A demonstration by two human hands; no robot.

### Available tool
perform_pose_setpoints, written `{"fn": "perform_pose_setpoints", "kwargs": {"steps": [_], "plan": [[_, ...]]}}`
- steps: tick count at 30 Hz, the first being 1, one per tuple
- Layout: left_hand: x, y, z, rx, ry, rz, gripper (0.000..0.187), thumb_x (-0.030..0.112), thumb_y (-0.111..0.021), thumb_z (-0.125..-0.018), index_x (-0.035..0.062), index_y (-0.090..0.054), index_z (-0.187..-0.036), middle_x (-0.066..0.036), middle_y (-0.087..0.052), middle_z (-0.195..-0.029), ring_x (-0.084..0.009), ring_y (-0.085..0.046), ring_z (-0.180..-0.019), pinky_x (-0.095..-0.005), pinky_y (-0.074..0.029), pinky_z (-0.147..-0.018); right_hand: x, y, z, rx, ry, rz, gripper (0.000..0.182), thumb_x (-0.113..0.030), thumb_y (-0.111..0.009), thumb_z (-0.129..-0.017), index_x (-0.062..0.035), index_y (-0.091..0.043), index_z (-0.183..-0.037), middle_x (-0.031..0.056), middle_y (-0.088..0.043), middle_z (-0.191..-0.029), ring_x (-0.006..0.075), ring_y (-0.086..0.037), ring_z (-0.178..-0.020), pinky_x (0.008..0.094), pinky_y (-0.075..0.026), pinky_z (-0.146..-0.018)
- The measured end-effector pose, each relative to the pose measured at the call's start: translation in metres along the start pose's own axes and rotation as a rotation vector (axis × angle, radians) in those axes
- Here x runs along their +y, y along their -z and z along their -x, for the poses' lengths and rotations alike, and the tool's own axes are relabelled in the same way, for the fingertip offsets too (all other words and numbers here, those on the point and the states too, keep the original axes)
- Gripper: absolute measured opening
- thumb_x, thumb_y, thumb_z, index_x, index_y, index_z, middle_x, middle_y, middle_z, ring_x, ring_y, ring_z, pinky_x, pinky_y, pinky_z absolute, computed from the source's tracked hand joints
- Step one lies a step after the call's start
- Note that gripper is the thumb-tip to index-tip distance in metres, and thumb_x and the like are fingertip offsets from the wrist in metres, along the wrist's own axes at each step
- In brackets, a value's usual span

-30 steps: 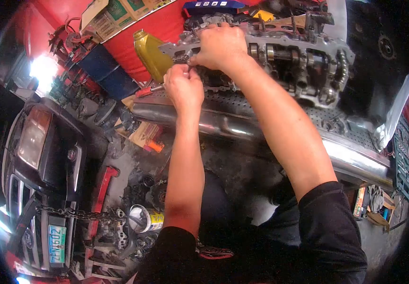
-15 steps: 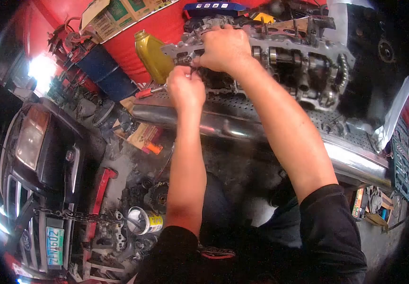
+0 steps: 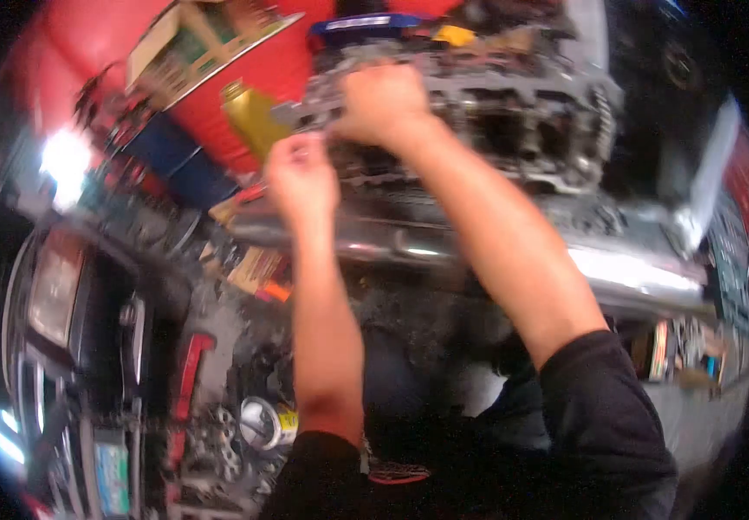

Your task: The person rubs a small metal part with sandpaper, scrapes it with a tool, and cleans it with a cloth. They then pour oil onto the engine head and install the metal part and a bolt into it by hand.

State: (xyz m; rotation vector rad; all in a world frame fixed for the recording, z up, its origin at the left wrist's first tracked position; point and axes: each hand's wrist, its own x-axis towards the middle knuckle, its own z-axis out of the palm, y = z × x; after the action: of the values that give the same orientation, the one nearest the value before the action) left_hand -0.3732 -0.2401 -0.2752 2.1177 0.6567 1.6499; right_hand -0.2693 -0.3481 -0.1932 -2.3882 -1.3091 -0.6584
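Observation:
A metal cylinder head (image 3: 522,117) with its valve-train side showing lies on a perforated metal surface over a shiny bumper. My right hand (image 3: 383,102) is curled over its left end, with the fingertips bent out of sight behind. Just below and to the left, my left hand (image 3: 302,178) is closed in a pinch close to the same end. Motion blur hides whatever lies between its fingers. A yellow-green oil bottle (image 3: 253,120) stands beyond my left hand, and a red-handled tool (image 3: 251,192) lies beside it.
The chrome bumper (image 3: 444,247) runs across in front of me. At left is a dark vehicle front (image 3: 93,303). A white tub (image 3: 259,423) and scattered parts lie on the floor. A blue drum (image 3: 171,156) and a cardboard box (image 3: 192,48) are at the back left.
The view has shifted and blurred, so the bench items appear a little further left. My left hand has come slightly away from the cylinder head; my right hand stays over its left end.

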Motion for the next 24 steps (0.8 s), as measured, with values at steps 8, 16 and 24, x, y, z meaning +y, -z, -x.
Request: {"fn": "perform_pose_setpoints", "kwargs": {"steps": [8, 16, 24], "plan": [[0.001, -0.004, -0.033, -0.208, -0.199, -0.462, 0.033, 0.032, -0.063, -0.088, 0.0004, -0.068, -0.083, -0.020, -0.068, -0.078, -0.0334, -0.065, -0.071, -0.0440, -0.049, -0.068, 0.001, -0.009, 0.002, 0.040, 0.004, -0.025, 0.035, -0.042, -0.069, -0.073, -0.0151, -0.075, -0.094, 0.0048, -0.071, -0.094, 0.0246, -0.065, -0.095, 0.0408, -0.045, -0.084], [-0.009, 0.006, -0.052, -0.571, 0.448, 0.175, 0.024, 0.024, -0.065, -0.090, 0.0012, -0.067, -0.083, -0.002, -0.060, -0.067, -0.0089, -0.050, -0.058, -0.0243, -0.037, -0.052, -0.001, -0.022, -0.003, 0.058, 0.003, 0.063, 0.034, -0.039, -0.069, -0.072, -0.0165, -0.074, -0.098, 0.0033, -0.071, -0.096, 0.0233, -0.063, -0.097, 0.0414, -0.042, -0.083], [-0.012, 0.008, -0.061, -0.483, 0.059, -0.124, 0.036, 0.033, -0.064, -0.090, 0.0007, -0.062, -0.075, -0.006, -0.061, -0.066, -0.0164, -0.055, -0.058, -0.0298, -0.042, -0.055, -0.006, -0.033, -0.011, 0.057, 0.037, 0.113, 0.037, -0.040, -0.067, -0.075, -0.0158, -0.074, -0.102, 0.0052, -0.071, -0.101, 0.0227, -0.064, -0.099, 0.0466, -0.039, -0.088]]}}
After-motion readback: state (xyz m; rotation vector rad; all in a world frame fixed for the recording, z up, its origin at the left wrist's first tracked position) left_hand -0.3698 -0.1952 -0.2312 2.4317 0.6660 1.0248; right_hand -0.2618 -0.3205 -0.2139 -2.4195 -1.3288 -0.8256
